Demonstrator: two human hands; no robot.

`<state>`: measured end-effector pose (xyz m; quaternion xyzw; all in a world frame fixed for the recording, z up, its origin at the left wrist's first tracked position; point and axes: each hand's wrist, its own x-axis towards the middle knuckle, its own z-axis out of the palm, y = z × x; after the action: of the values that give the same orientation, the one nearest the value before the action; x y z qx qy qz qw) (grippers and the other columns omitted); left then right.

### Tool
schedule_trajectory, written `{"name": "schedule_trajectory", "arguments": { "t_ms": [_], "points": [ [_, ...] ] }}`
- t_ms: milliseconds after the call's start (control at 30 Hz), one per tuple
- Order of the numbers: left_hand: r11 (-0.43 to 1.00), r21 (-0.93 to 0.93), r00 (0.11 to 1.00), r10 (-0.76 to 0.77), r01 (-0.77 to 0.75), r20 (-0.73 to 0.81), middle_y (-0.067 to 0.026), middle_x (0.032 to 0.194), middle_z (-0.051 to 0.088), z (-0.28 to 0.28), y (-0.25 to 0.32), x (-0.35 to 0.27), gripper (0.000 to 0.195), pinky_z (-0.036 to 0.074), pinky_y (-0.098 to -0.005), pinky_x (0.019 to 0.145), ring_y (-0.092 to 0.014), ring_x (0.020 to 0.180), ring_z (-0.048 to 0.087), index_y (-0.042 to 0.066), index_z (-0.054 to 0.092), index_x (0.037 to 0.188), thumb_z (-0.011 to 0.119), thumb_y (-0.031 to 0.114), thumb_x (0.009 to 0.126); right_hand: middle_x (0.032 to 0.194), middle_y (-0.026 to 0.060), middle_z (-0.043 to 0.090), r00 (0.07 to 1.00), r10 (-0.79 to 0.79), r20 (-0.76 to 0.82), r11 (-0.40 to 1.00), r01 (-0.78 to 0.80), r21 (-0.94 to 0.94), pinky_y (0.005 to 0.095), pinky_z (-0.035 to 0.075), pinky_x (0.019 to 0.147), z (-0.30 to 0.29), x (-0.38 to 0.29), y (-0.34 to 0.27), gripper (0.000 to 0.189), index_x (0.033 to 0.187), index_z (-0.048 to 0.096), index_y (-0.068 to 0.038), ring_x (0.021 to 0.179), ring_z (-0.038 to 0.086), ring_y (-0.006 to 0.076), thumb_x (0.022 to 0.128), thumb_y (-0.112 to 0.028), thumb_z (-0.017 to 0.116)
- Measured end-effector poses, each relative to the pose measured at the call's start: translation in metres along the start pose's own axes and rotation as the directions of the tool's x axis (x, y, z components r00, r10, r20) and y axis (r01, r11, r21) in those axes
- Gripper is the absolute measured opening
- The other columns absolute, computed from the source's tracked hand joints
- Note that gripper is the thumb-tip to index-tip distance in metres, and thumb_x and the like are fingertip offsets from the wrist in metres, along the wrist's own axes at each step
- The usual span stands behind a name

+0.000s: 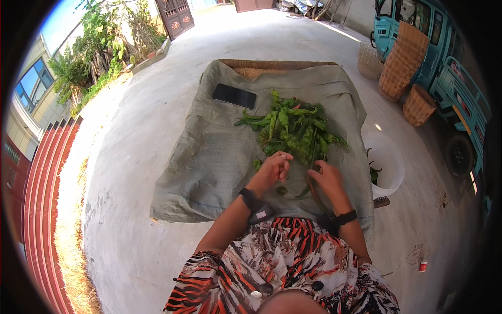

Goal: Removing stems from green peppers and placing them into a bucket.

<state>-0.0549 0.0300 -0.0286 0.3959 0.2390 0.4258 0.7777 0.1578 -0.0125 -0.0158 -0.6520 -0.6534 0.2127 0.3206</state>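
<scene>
A pile of long green chili peppers (pixel 298 125) lies on a grey-green woven sheet (pixel 219 153) spread over a low surface. My left hand (pixel 274 167) is at the pile's near edge with its fingers curled; whether anything is between them cannot be told. Just right of it, my right hand (pixel 327 176) has thumb and fingertips near a thin reddish-brown pepper (pixel 312 190) that points towards me; a firm hold on it cannot be made out. One small green pepper piece (pixel 281 190) rests between my wrists, and another (pixel 257 164) lies left of my left hand.
A black smartphone (pixel 234 96) lies on the sheet at the back left. Beside the sheet's right edge stands a white bucket (pixel 388 165) with a few peppers inside. Woven baskets (pixel 404 59) stand by a teal cargo vehicle (pixel 441 47). Red steps (pixel 51 196) are far left.
</scene>
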Motion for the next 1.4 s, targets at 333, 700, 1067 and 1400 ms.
{"name": "schedule_trajectory", "arguments": {
  "t_ms": [333, 700, 1067, 1400],
  "points": [
    [0.992, 0.122, 0.999, -0.023, 0.017, 0.046, -0.0011, 0.077, 0.054, 0.013, 0.003, -0.004, 0.024, 0.041, -0.0217, 0.045, -0.008, 0.053, 0.048, 0.005, 0.052, 0.104, 0.049, 0.025, 0.093, 0.068, 0.0035, 0.056, 0.987, -0.077, 0.143, 0.439, -0.095, 0.894, 0.0226, 0.039, 0.043, -0.01, -0.002, -0.005, 0.015, 0.096, 0.049, -0.007, 0.048, 0.049, 0.0101, 0.085, -0.013, 0.058],
    [0.99, 0.138, 0.996, 0.017, -0.029, 0.092, -0.0016, 0.075, 0.055, 0.006, -0.008, 0.003, 0.016, 0.04, -0.0208, 0.048, -0.007, 0.054, 0.048, 0.008, 0.052, 0.101, 0.052, 0.021, 0.092, 0.079, 0.0041, 0.062, 0.975, -0.089, 0.206, 0.466, -0.142, 0.873, 0.0221, 0.043, 0.046, -0.017, -0.01, -0.022, 0.016, 0.102, 0.052, -0.009, 0.054, 0.053, 0.0091, 0.088, -0.016, 0.057],
    [0.995, 0.013, 0.994, 0.103, -0.103, -0.032, -0.0049, 0.081, 0.055, -0.003, 0.0, 0.003, 0.031, 0.045, -0.0276, 0.054, -0.014, 0.062, 0.051, 0.003, 0.052, 0.108, 0.046, 0.029, 0.091, 0.104, 0.003, 0.062, 0.998, -0.029, -0.056, -0.345, 0.043, 0.937, 0.0264, 0.046, 0.054, -0.017, 0.01, 0.033, 0.03, 0.117, 0.052, -0.008, 0.065, 0.054, 0.012, 0.094, -0.027, 0.048],
    [0.996, -0.073, 0.999, 0.05, -0.049, 0.017, -0.0089, 0.091, 0.06, -0.008, -0.001, 0.005, 0.031, 0.045, -0.0294, 0.056, -0.017, 0.065, 0.053, 0.003, 0.052, 0.11, 0.045, 0.027, 0.092, 0.111, 0.0041, 0.06, 0.994, -0.027, 0.103, 0.072, -0.101, 0.992, 0.0229, 0.047, 0.054, -0.021, 0.003, 0.013, 0.038, 0.126, 0.047, -0.009, 0.067, 0.054, 0.0084, 0.093, -0.026, 0.05]
  ]
}}
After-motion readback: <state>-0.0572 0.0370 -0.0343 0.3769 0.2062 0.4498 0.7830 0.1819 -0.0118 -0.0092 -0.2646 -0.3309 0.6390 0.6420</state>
